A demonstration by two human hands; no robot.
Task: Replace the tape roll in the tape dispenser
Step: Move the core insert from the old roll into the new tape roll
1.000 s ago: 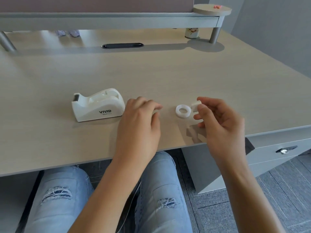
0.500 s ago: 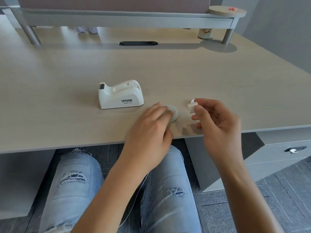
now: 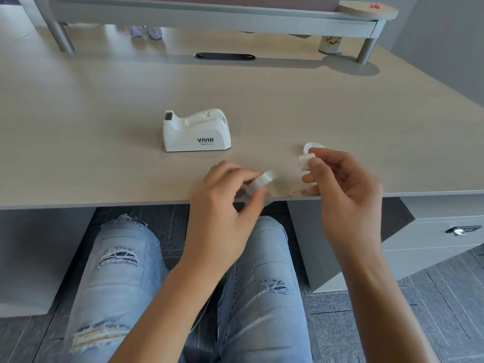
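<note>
The white tape dispenser [image 3: 196, 132], marked VIVID, stands on the desk with its roll slot showing no roll. My left hand [image 3: 222, 205] grips a small white tape roll [image 3: 264, 180], tilted just above the desk's front edge. To its right, my right hand [image 3: 345, 189] pinches a small white spindle piece [image 3: 306, 161] between thumb and fingers. A white ring [image 3: 313, 146] shows just behind that piece; whether it lies on the desk or is held I cannot tell.
The light wooden desk [image 3: 104, 127] has a raised grey shelf [image 3: 209, 14] along the back, a black cable slot [image 3: 225, 56] and a small cup [image 3: 330, 44] by the shelf's right leg. A drawer unit [image 3: 445, 231] sits under the desk at right.
My left hand reached right to the roll lying on the desk, closed on it and lifted it toward the front edge. The right hand kept holding its white piece. The camera view shifted left.
</note>
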